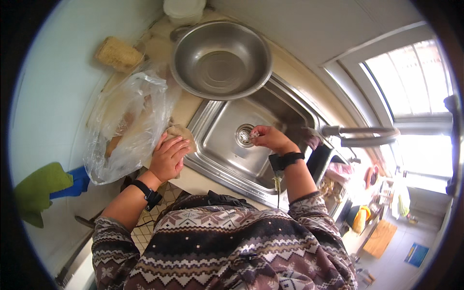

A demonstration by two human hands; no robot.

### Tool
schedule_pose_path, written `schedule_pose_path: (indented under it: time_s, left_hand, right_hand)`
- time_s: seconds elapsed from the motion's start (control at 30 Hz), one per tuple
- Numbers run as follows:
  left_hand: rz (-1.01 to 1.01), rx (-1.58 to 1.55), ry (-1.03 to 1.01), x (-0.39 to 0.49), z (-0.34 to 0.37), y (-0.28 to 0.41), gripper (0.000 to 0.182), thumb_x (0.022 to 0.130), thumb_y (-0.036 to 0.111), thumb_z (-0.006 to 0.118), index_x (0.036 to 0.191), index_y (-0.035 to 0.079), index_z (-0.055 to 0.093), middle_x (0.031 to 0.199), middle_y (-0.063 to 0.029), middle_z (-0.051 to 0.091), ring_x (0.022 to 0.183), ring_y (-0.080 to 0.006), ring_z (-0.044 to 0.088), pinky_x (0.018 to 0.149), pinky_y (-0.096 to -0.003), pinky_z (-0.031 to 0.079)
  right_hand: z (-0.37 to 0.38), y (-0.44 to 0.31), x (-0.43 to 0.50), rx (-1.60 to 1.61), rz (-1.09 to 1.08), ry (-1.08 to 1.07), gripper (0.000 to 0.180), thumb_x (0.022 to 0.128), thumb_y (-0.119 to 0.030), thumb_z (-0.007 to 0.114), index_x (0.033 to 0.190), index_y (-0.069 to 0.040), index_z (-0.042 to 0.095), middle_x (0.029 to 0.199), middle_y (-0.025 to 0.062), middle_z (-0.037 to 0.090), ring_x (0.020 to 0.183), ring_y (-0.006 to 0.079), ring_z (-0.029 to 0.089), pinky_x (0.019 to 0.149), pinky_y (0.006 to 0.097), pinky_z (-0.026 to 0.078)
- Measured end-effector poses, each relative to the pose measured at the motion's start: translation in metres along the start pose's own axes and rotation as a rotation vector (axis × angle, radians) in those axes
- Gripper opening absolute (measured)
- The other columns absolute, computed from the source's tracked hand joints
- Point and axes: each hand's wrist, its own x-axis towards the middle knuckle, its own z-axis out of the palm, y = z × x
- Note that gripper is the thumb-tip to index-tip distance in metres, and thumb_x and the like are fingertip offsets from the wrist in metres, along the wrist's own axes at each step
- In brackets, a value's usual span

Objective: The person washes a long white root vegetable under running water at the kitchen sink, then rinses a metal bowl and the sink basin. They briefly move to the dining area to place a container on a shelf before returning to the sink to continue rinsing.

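Note:
My left hand (167,157) rests on a crumpled beige cloth (185,139) at the counter's edge, left of the sink, its fingers lying over the fabric. Inside the stainless steel sink (232,145), my right hand (270,139) pinches a small pale, bumpy thing (255,135) beside the drain strainer (245,135); what it is cannot be told. A wide stainless steel basin (222,65) stands over the sink's far left corner, with what looks like a little water in it. Close to my left hand lies a clear plastic bag (127,127) with orange-brown things in it.
A tan sponge-like block (119,54) sits by the wall behind the bag. The faucet (362,136) is at the sink's right side. A white lidded tub (184,10) stands behind the basin. Green (43,188) and blue cloths hang at the far left. Farther right is a wooden board (380,238).

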Motion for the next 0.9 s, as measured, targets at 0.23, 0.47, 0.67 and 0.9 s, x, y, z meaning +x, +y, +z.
schedule_pose_path:
  time_s: [0.23, 0.47, 0.67, 0.9]
  left_hand:
    - [0.038, -0.001, 0.031, -0.001, 0.004, 0.002, 0.032, 0.07, 0.005, 0.057, 0.1, 0.013, 0.062, 0.119, -0.0047, 0.059, 0.117, -0.0259, 0.05, 0.107, -0.0508, 0.027]
    - [0.1, 0.059, 0.021, 0.002, 0.006, 0.006, 0.031, 0.071, 0.007, 0.057, 0.101, 0.01, 0.061, 0.12, -0.0061, 0.058, 0.119, -0.0263, 0.048, 0.109, -0.0532, 0.024]
    - [0.124, 0.077, 0.01, -0.001, 0.008, 0.003, 0.032, 0.071, 0.007, 0.056, 0.103, 0.01, 0.06, 0.121, -0.0069, 0.057, 0.119, -0.0276, 0.047, 0.109, -0.0533, 0.023]
    - [0.145, 0.062, 0.02, -0.003, 0.006, 0.001, 0.033, 0.071, 0.007, 0.056, 0.103, 0.009, 0.06, 0.12, -0.0073, 0.057, 0.118, -0.0282, 0.047, 0.108, -0.0538, 0.024]
  right_hand:
    - [-0.001, -0.073, -0.233, 0.104, -0.292, 0.362, 0.022, 0.077, 0.007, 0.067, 0.095, -0.002, 0.058, 0.087, 0.0002, 0.06, 0.081, 0.0079, 0.059, 0.071, 0.0223, 0.048]
    - [-0.024, 0.032, -0.396, 0.456, -0.929, 0.836, 0.022, 0.078, 0.006, 0.061, 0.097, -0.005, 0.055, 0.094, 0.0055, 0.054, 0.086, 0.0152, 0.054, 0.077, 0.0264, 0.045]
    - [-0.052, 0.19, -0.314, 0.207, 0.091, 1.334, 0.024, 0.085, -0.005, 0.061, 0.107, 0.004, 0.063, 0.09, 0.0093, 0.066, 0.074, 0.0178, 0.064, 0.072, 0.0313, 0.055]
    - [-0.072, 0.111, -0.327, 0.41, -0.395, 1.208, 0.016, 0.088, -0.018, 0.066, 0.088, -0.003, 0.06, 0.075, 0.0056, 0.064, 0.063, 0.0131, 0.062, 0.056, 0.0218, 0.05]
